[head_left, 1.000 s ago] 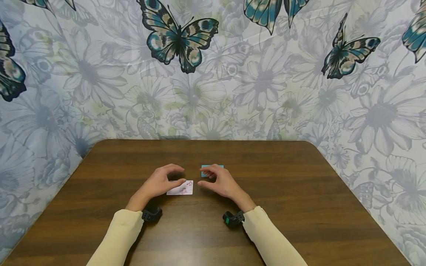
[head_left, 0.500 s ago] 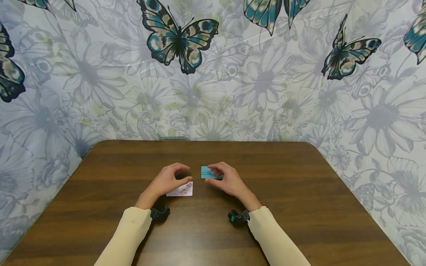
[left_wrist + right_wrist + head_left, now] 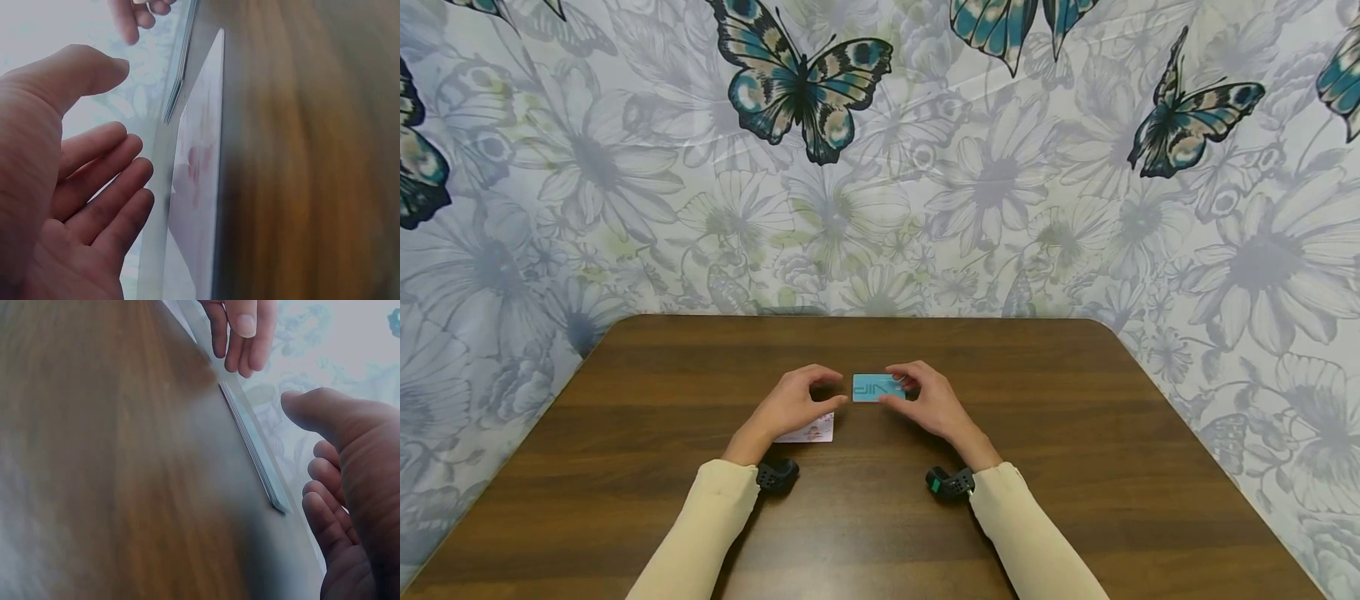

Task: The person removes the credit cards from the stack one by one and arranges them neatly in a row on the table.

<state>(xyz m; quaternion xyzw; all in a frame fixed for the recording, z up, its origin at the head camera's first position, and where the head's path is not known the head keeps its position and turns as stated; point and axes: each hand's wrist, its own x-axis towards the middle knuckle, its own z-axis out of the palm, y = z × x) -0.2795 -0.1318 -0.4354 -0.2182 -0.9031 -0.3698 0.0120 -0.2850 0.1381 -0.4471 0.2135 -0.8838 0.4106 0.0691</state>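
Note:
A blue card lies on the table; edge-on in the right wrist view it is a thin stack of cards. Nearer the front and to the left lies a pale pink-patterned card, partly covered by the left hand. That hand holds nothing, its thumb and fingers apart just left of the blue stack. At the stack's right end the right hand hovers with thumb and fingers apart, also holding nothing. In the left wrist view the pale card stretches beside the left hand.
The brown wooden table has its far edge beyond the cards. Behind it hangs a pale cloth printed with flowers and butterflies. Each wrist wears a black band, below cream sleeves.
Both hands have moved to the right, the right hand uncovering most of the blue card and the left hand coming nearer to it. The cards have stayed about where they were.

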